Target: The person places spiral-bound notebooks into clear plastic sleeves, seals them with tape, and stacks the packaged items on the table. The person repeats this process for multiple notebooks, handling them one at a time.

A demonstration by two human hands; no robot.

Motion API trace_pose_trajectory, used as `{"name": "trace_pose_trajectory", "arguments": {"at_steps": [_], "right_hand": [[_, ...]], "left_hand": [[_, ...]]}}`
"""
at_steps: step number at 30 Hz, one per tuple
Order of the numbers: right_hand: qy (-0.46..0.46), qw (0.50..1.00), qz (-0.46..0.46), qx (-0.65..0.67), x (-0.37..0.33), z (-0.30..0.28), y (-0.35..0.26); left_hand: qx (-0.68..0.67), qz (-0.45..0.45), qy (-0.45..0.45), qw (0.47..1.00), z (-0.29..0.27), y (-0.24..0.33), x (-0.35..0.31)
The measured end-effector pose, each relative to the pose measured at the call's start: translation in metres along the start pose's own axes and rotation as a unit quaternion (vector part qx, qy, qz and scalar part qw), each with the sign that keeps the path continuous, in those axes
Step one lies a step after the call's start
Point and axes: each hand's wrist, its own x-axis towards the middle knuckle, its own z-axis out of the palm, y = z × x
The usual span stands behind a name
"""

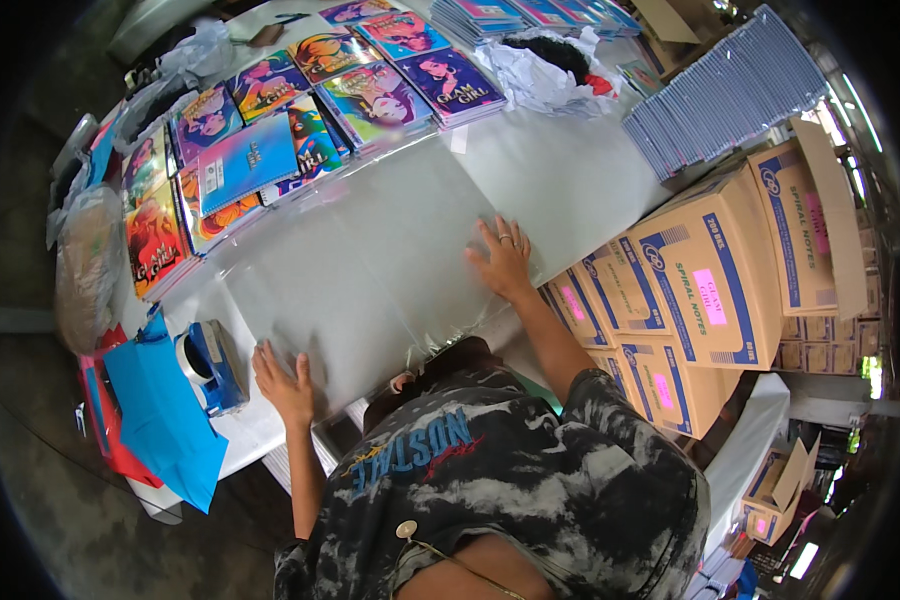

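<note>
Hands, 2: left hand (285, 385) and right hand (503, 262), fingers spread flat on 1 clear plastic sheet (370, 260).

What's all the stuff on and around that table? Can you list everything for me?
Clear plastic sheet: one, see-through, spread flat over the white table.
Notebooks: many, bright multicoloured covers, in rows across the table's far side.
Notebook stacks: several, pale blue edges, far right.
Cardboard boxes: many, tan with blue print and pink labels, stacked on the right.
Tape dispenser: one, blue, near the left hand.
Blue sheet: one, hanging off the table's left end.
Crumpled wrapping: one heap, whitish, far side.
Left hand: flat on the plastic sheet.
Right hand: flat on the plastic sheet, ring on one finger.
</note>
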Motion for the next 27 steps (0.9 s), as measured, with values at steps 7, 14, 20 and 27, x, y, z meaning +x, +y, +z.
{"name": "trace_pose_trajectory", "arguments": {"at_steps": [7,14,20,27], "right_hand": [[-0.003,0.999,0.020,-0.026,-0.012,0.021,0.012],[0.041,0.999,0.015,-0.024,-0.014,0.019,0.012],[0.189,0.968,0.154,0.052,0.045,-0.021,0.062],[0.452,0.630,0.398,0.489,0.176,-0.092,0.343]], "left_hand": [[0.123,0.020,-0.033,0.992,0.017,0.014,0.015],[-0.012,0.046,0.052,0.998,0.009,0.006,0.028],[0.039,0.008,0.103,0.994,0.002,0.035,0.029],[0.015,-0.002,0.046,0.999,0.022,0.071,0.032]]}}
